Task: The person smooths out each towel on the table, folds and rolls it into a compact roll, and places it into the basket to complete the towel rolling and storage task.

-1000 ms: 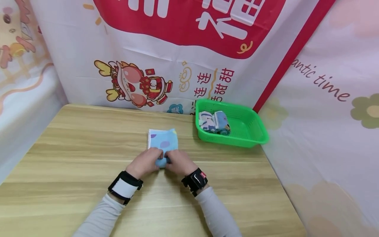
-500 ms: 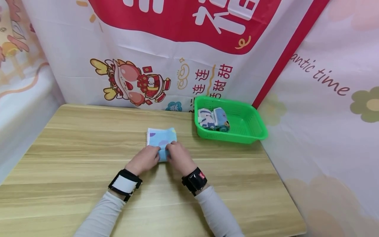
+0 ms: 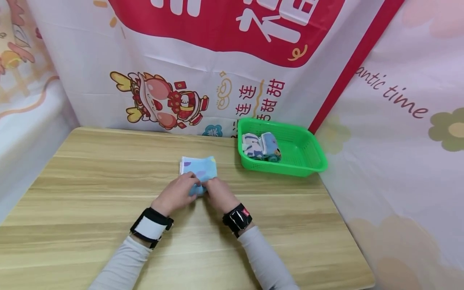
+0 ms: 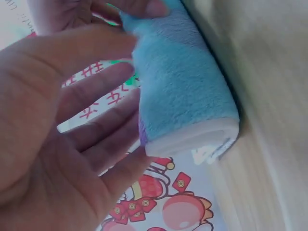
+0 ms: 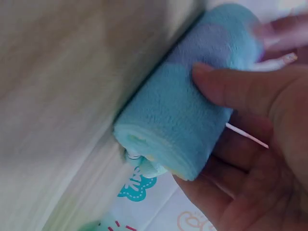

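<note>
A small light-blue towel [image 3: 199, 165] with purple dots lies on the table, its far part flat and its near end rolled. In both wrist views the rolled part [image 4: 187, 86] shows as a thick fuzzy cylinder with layered ends. My left hand [image 3: 175, 195] holds the left side of the roll, thumb on the near side and fingers behind. From the right, my right hand [image 3: 222, 197] grips it, with the thumb [image 5: 211, 84] pressed on the near face and the other fingers behind, partly hidden.
A green plastic basket [image 3: 308, 157] stands at the table's back right, with rolled patterned cloths [image 3: 262, 146] in its left end. Printed hangings rise behind the wooden table [image 3: 108, 177] and along both sides.
Both hands have moved slightly away from the body along the towel. Its near end has been rolled farther, so the towel looks shorter. The head view has shifted a little.
</note>
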`<state>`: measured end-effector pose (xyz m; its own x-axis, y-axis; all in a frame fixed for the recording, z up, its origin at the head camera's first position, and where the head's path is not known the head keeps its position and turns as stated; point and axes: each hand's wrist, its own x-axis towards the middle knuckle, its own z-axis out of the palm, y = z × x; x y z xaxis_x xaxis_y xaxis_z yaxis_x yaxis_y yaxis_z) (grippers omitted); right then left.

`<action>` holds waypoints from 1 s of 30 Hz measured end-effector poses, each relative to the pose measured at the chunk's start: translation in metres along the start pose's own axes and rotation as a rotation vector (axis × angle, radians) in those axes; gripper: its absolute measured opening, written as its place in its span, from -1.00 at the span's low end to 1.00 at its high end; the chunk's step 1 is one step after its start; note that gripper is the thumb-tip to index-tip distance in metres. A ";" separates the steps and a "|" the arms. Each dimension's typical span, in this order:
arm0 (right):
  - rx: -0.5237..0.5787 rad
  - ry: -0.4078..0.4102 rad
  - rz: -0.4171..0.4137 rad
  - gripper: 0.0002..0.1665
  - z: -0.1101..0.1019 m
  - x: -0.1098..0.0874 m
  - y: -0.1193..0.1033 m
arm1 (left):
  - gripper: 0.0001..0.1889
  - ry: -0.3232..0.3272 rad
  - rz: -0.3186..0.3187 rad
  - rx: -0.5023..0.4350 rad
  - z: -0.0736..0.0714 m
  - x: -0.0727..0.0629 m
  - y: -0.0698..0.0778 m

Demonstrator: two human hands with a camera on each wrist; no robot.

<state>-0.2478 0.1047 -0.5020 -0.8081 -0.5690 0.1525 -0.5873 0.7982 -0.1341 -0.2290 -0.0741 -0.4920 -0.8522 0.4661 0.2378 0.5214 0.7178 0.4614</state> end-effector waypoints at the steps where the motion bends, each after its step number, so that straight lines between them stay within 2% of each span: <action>1: 0.038 -0.019 -0.008 -0.80 -0.002 0.000 0.002 | -0.61 -0.006 0.006 0.009 0.000 -0.001 0.000; 5: 0.180 -0.113 -0.030 -0.74 -0.009 -0.002 0.006 | -0.57 -0.016 0.040 0.037 0.002 -0.002 -0.002; 9: 0.261 -0.188 -0.027 -0.72 -0.015 -0.002 0.007 | -0.61 -0.045 0.068 -0.005 0.001 -0.001 -0.005; 12: 0.192 -0.157 -0.037 -0.65 -0.020 -0.002 0.003 | -0.73 -0.059 0.090 -0.040 0.001 0.001 -0.009; 16: -0.020 -0.034 -0.025 -0.73 -0.026 -0.005 -0.007 | -0.81 -0.041 0.111 -0.085 0.004 0.004 -0.016; 18: -0.119 0.005 -0.026 -0.79 -0.026 -0.005 -0.011 | -0.76 -0.036 0.096 -0.117 0.006 0.006 -0.020; 20: -0.171 0.016 -0.040 -0.79 -0.022 -0.004 -0.012 | -0.72 -0.033 0.068 -0.139 0.007 0.006 -0.023; 24: -0.187 0.019 -0.091 -0.70 -0.008 0.002 -0.009 | -0.70 -0.033 0.017 -0.108 0.006 0.006 -0.024; 30: -0.077 0.016 -0.130 -0.67 0.003 0.007 -0.003 | -0.65 -0.025 -0.030 0.058 -0.004 0.000 -0.007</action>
<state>-0.2520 0.0982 -0.5034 -0.7246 -0.6655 0.1791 -0.6809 0.7315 -0.0364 -0.2328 -0.0812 -0.4915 -0.8665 0.4563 0.2023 0.4978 0.7604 0.4172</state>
